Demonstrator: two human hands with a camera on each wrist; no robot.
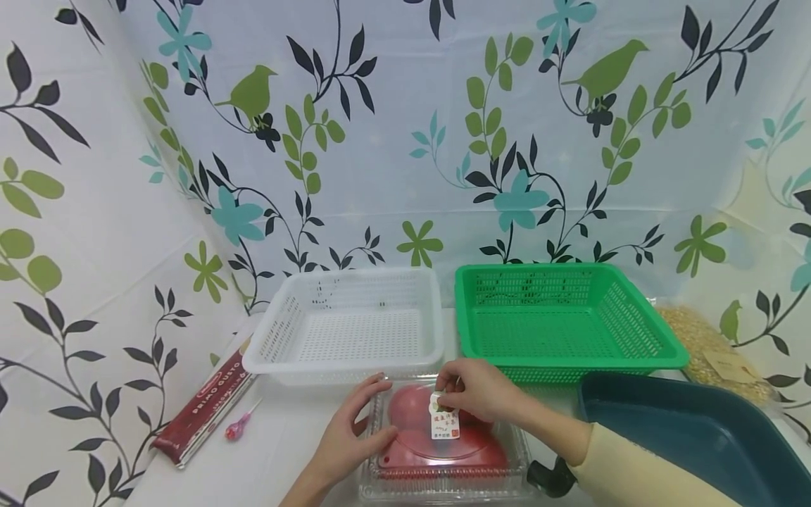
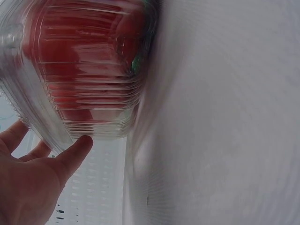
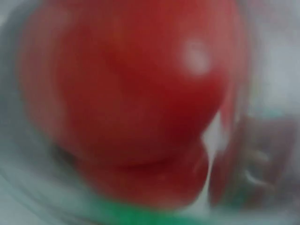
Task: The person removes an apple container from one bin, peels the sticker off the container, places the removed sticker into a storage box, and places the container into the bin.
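Observation:
A clear plastic clamshell box (image 1: 456, 486) with red tomatoes (image 1: 412, 405) inside lies at the table's front middle. On its lid is a white label (image 1: 445, 425) with red and dark print. My right hand (image 1: 481, 391) is over the lid, fingers curled and fingertips pinching at the label's upper end. At the box's left side, my left hand (image 1: 350, 421) touches the rim with spread fingers, the thumb over the lid. The left wrist view shows the left hand's fingers (image 2: 77, 152) along the box's ridged edge. Blurred tomatoes (image 3: 136, 93) fill the right wrist view.
Behind the box stand a white basket (image 1: 342, 367) and a green basket (image 1: 570, 362). A dark blue basin (image 1: 684, 436), a black curved object (image 1: 551, 479) and a bag of yellow kernels (image 1: 703, 338) are at right. Left lie a red packet (image 1: 205, 408) and a lollipop (image 1: 236, 428).

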